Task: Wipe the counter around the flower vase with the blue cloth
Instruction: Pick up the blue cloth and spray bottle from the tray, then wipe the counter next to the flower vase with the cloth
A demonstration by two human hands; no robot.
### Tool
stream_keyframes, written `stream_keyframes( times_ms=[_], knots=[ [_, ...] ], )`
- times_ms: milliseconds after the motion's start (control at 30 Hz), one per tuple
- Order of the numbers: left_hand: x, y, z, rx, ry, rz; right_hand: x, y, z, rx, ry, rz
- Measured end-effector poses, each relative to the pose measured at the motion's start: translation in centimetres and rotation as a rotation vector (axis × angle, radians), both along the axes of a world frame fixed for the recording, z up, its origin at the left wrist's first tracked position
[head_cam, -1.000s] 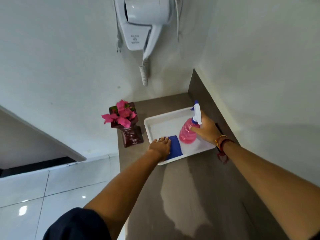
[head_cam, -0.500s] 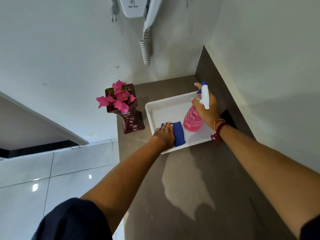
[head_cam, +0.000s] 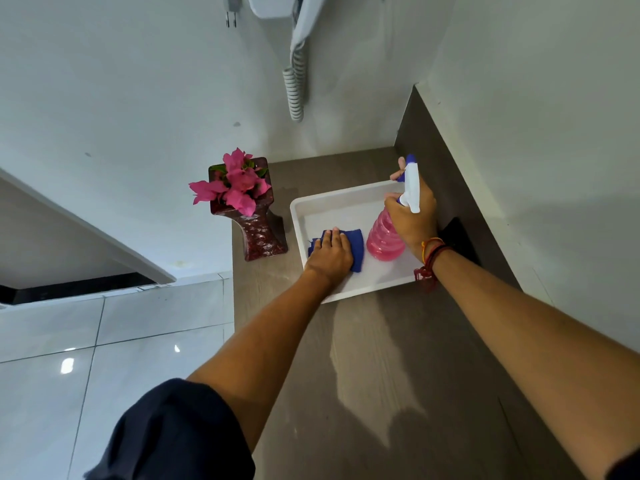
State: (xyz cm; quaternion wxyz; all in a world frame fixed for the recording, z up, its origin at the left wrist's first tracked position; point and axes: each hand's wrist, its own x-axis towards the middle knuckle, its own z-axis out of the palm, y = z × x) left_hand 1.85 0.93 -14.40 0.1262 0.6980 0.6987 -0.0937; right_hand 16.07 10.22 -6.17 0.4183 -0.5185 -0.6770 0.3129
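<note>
A blue cloth (head_cam: pixel 356 247) lies inside the white tray (head_cam: pixel 346 197) on the brown counter (head_cam: pixel 363 358). My left hand (head_cam: pixel 330 254) rests on the cloth, fingers curled over it. My right hand (head_cam: pixel 414 216) grips the neck of a pink spray bottle (head_cam: pixel 382 242) with a white and blue trigger head, standing in the tray's right part. A dark red vase (head_cam: pixel 259 233) with pink flowers (head_cam: pixel 235 187) stands on the counter's far left corner, just left of the tray.
A white wall-mounted hair dryer (head_cam: pixel 301 32) with a coiled cord hangs above the counter's back. White walls close the counter at the back and right. A dark flat object (head_cam: pixel 459 237) lies behind my right wrist. White floor tiles (head_cam: pixel 104 341) lie below at the left.
My left hand has slid further onto the blue cloth and bunched it. My right hand has closed around the spray bottle's neck. The view has tilted down.
</note>
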Motion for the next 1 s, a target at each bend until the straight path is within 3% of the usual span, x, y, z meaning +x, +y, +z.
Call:
stream_keyframes(
  times_ms=[233,433,600,767,1000],
  knots=[
    [-1.2,-1.5,4.6,0.352,0.041,-0.093,-1.5,-1.4,3.0,0.059,0.003,-0.051],
    [-4.0,-7.2,11.8,0.515,0.038,-0.074,-4.2,-5.8,9.6,0.22,-0.066,0.072],
    [-6.0,-13.4,14.0,0.457,-0.037,0.074,-7.0,-12.7,11.1,0.237,-0.107,0.076],
    [-8.5,-19.4,13.7,0.399,-0.1,0.293,-9.3,-20.0,7.8,0.026,-0.113,0.106],
    [-9.2,-24.0,12.5,0.289,-0.077,0.388,-11.6,-24.8,4.5,-0.2,-0.171,0.125]
  ],
)
